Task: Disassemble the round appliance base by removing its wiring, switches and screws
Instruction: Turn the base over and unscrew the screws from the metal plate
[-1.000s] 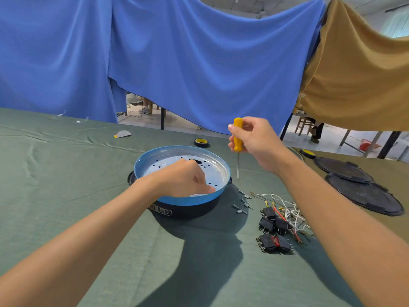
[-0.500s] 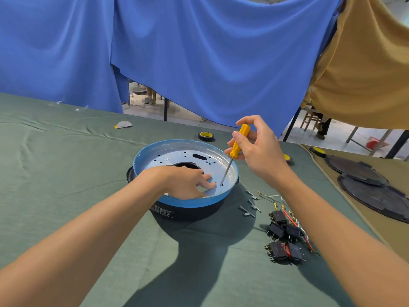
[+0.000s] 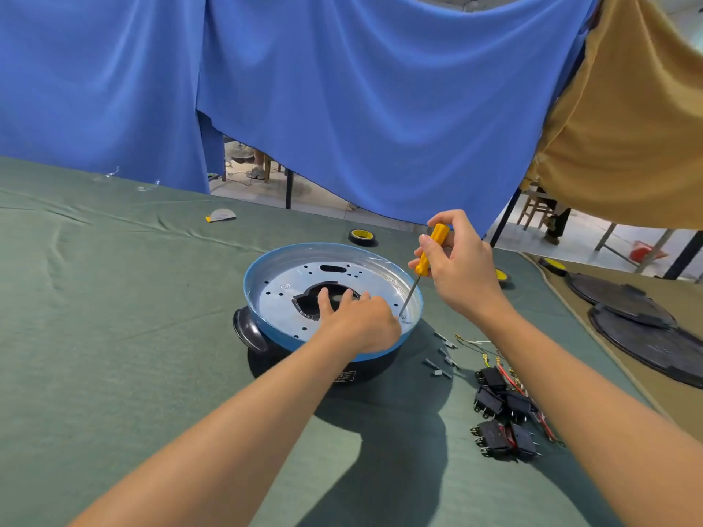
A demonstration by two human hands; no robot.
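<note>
Now right hand, grip clamped on screwdriver, tip on base; left hand flat, unclenched, just beside tip

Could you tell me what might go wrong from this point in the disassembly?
1. The screwdriver tip is down on the plate right beside the left hand; a slip could jab it.
2. Its fingers rest at the jagged cut-out in the round base; that edge might cut them.
3. Loose screws lie near the right forearm, which could scatter them.

Blue drapes and a tan drape behind a green-clothed table, pale floor beyond
</note>
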